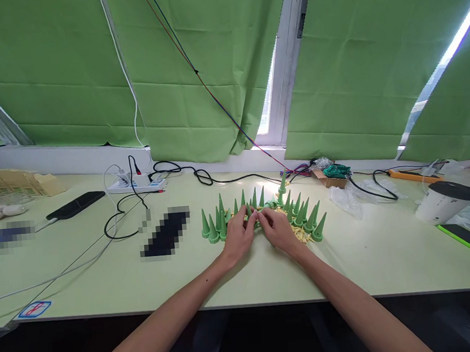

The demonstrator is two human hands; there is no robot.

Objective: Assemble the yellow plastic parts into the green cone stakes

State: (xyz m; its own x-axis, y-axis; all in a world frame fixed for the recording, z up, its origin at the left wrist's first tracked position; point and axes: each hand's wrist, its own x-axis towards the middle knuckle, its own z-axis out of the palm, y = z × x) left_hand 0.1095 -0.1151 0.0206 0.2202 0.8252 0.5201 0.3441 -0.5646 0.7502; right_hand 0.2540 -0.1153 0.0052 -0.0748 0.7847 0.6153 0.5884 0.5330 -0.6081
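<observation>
On the table stand several green pointed cones with round bases [212, 232], upright and grouped to the left of, behind and to the right of my hands. Small yellow pieces [302, 234] lie among the cones on the right. My left hand [238, 234] and my right hand [279, 230] meet in the middle of the group, fingertips pinched close together. Whatever they hold between them is small and mostly covered by the fingers. One taller cone stack [282, 187] rises behind my right hand.
A black phone [77, 205] and a pixelated dark rectangle [166, 233] lie left. Behind are a power strip [136, 184] and black cables [204, 177]. To the right are a small cardboard box [328, 179], clear plastic bags [346, 202] and a tilted lidded cup [444, 203].
</observation>
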